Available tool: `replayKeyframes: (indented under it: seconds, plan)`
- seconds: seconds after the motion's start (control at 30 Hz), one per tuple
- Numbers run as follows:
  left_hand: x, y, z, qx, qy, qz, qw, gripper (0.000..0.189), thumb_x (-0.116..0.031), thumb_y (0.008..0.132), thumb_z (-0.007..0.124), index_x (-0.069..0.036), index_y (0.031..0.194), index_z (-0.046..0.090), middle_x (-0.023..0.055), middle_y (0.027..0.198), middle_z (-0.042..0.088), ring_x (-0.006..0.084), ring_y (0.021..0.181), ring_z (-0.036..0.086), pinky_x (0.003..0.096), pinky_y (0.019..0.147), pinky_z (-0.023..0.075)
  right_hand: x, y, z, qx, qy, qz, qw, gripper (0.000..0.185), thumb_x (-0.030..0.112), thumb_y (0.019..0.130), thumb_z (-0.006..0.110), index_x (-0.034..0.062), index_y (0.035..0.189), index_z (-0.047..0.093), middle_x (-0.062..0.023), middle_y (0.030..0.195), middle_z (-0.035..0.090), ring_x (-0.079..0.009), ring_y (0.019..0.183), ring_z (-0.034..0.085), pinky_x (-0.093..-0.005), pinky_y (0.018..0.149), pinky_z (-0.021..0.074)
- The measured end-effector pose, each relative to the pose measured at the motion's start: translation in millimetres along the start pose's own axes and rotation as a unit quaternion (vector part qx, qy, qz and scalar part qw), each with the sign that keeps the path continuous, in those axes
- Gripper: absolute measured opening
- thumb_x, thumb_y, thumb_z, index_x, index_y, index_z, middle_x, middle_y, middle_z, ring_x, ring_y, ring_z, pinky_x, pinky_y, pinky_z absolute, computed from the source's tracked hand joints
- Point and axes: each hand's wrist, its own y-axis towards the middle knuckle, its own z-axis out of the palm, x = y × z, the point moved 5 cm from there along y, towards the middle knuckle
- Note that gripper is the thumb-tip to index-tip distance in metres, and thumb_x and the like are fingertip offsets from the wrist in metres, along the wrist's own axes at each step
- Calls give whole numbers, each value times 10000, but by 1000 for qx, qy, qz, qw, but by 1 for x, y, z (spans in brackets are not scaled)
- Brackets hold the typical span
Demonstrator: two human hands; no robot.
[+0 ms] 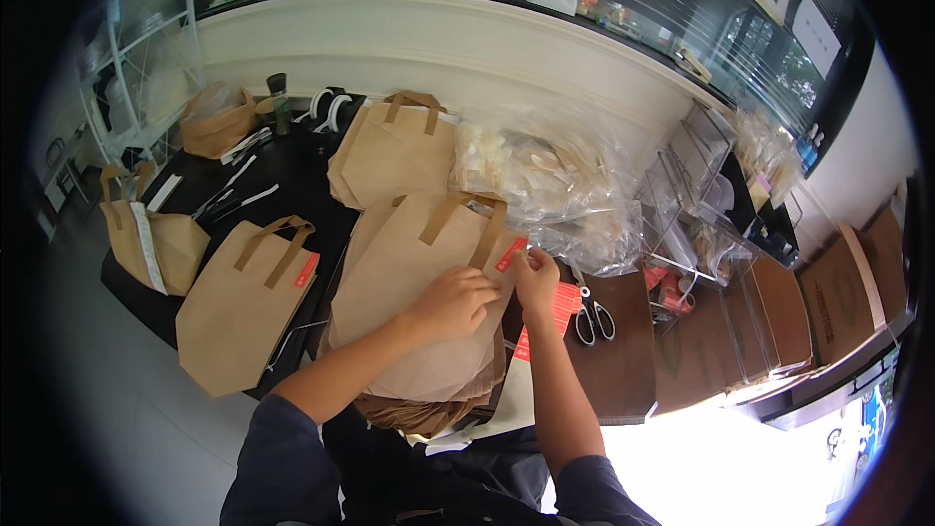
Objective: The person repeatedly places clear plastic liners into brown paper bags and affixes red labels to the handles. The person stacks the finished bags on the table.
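A thick stack of brown paper bags (394,285) with flat handles lies before me. My left hand (456,303) rests on the top bag with its fingers curled; whether it grips anything cannot be told. At the bag's upper right corner, my right hand (537,277) touches the edge of a red sticker (511,255) with thumb and fingertips. Under my right forearm lies a sheet of red stickers (559,310). Black-handled scissors (595,321) are just right of it. Another bag pile (237,307), its top bag bearing a red sticker (307,269), lies to the left.
More paper bags (398,146) lie behind the stack, beside clear plastic bags (555,168) of wooden cutlery. Wire baskets (687,197) and cardboard boxes (701,351) stand at the right. An upright paper bag (175,241) and a pepper grinder (278,104) are at the left.
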Motion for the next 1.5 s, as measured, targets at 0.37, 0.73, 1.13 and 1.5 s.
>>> replayKeyframes:
  seconds: [0.37, 0.73, 1.13, 1.5]
  plan:
    - [-84, -91, -84, -168, 14, -79, 982, 664, -323, 836, 718, -60, 1402, 489, 167, 1459, 452, 354, 1335, 427, 573, 1121, 275, 163, -11, 3, 73, 95, -197, 973, 237, 250, 1019, 547, 43, 924, 611, 56, 611, 468, -60, 527, 391, -286, 466, 305]
    - [-65, -210, -201, -255, 273, -300, 878, 672, -298, 838, 720, -14, 1396, 476, 199, 1472, 437, 423, 1367, 382, 606, 1146, 196, 180, -81, 227, 192, 64, -52, 978, 357, 357, 973, 589, 58, 1168, 577, -99, 927, 642, -238, 878, 639, -397, 773, 519]
    - [-34, -157, -107, -180, 40, -239, 953, 360, -162, 895, 671, -11, 1218, 626, 183, 1261, 610, 372, 1217, 541, 448, 1048, 402, 55, -118, -105, -49, -123, -97, 986, 377, 100, 902, 668, 18, 1246, 537, -121, 994, 695, -190, 742, 674, -322, 672, 532]
    - [-64, -1, 50, 87, -152, -164, 971, 254, -248, 858, 728, -49, 1010, 688, 76, 842, 733, 268, 937, 673, 528, 1157, 196, -14, -106, -128, 47, 241, 133, 960, 632, 77, 894, 680, -32, 1420, 347, -87, 877, 680, -90, 640, 559, -265, 589, 470]
